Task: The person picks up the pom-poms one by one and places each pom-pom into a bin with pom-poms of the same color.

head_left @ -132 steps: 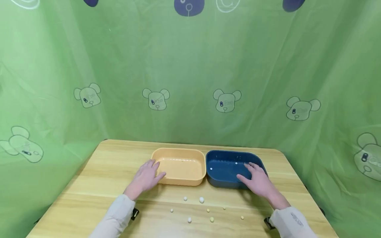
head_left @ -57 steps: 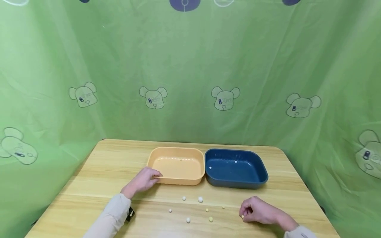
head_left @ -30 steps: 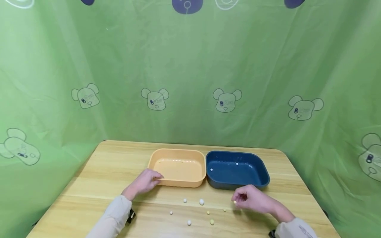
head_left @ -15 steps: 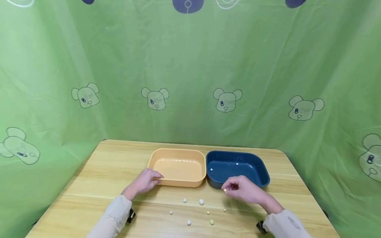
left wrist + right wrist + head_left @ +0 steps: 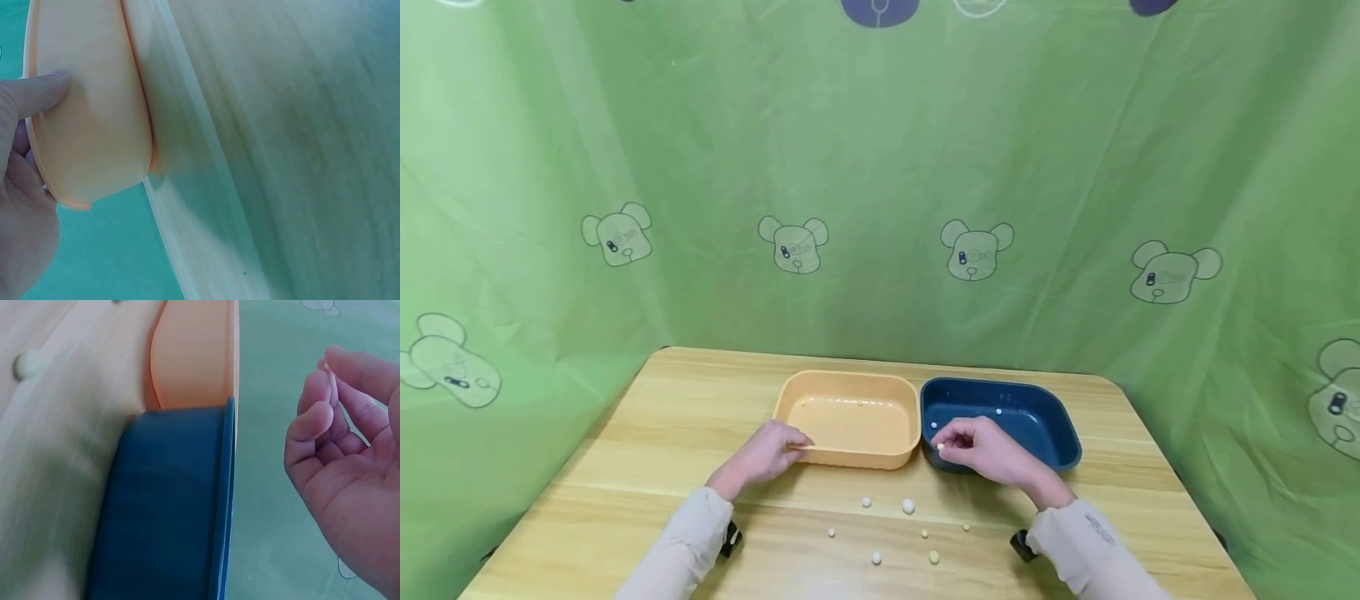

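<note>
My left hand (image 5: 765,454) holds the front-left rim of the orange plastic container (image 5: 857,459); in the left wrist view, its thumb (image 5: 47,90) lies over the outer wall. Between thumb and fingertips, my right hand (image 5: 988,450) pinches a small yellow ball (image 5: 941,447) above the front-left part of the navy container (image 5: 1037,433). From the right wrist camera that ball is mostly hidden by the fingers. Two tiny yellowish balls (image 5: 861,404) lie inside the orange container. The navy one has two white balls (image 5: 998,411) in it.
Several white balls (image 5: 908,506) and three yellow balls (image 5: 934,557) lie scattered on the wooden table (image 5: 625,467) in front of the containers. Side by side, the two containers stand near the back edge. A green curtain (image 5: 880,150) hangs behind and around the table.
My right hand has picked up the rightmost yellow ball from the table and carried it leftward and forward to the navy container. My left hand has taken hold of the orange container's rim.
</note>
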Demonstrator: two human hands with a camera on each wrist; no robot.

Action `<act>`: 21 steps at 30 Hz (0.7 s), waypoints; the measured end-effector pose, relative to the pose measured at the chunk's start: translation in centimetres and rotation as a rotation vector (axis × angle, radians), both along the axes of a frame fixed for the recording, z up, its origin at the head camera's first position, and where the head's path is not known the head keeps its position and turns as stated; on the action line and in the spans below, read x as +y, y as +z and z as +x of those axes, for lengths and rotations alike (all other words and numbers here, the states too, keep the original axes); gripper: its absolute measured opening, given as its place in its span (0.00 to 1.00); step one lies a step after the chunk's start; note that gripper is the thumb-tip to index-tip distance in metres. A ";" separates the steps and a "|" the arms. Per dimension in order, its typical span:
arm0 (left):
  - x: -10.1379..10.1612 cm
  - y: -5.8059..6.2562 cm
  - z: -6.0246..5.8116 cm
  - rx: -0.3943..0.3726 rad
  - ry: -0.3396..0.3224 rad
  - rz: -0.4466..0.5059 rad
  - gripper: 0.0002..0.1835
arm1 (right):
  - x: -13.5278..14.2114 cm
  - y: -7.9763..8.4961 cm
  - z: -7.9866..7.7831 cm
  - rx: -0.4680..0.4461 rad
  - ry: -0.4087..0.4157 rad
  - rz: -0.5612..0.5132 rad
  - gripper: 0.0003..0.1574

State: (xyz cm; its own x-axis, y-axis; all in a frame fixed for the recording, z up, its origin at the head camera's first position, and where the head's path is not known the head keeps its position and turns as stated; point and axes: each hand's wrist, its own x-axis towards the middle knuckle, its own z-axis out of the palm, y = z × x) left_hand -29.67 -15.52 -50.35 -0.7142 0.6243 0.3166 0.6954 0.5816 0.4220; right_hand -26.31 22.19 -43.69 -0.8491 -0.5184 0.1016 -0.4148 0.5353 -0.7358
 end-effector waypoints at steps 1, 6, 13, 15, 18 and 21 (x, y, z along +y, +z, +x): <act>0.0 0.0 0.0 -0.002 -0.002 0.002 0.08 | -0.2 0.0 -0.2 0.006 -0.002 0.003 0.06; 0.1 0.1 -0.1 -0.013 -0.001 -0.010 0.08 | -1.5 -0.2 -1.1 0.024 -0.002 -0.009 0.06; 0.1 0.2 -0.1 -0.025 -0.002 -0.011 0.08 | -3.1 -0.3 -2.0 0.011 -0.025 -0.028 0.08; 0.1 0.1 -0.1 -0.028 -0.001 -0.008 0.08 | -3.5 -0.2 -2.2 -0.003 -0.034 -0.028 0.08; 0.1 0.2 -0.1 -0.028 -0.002 -0.002 0.08 | -4.0 -0.2 -2.6 -0.027 -0.032 -0.027 0.08; 0.0 0.2 -0.1 -0.030 -0.007 0.003 0.08 | -4.5 0.0 -2.8 -0.058 -0.042 -0.028 0.09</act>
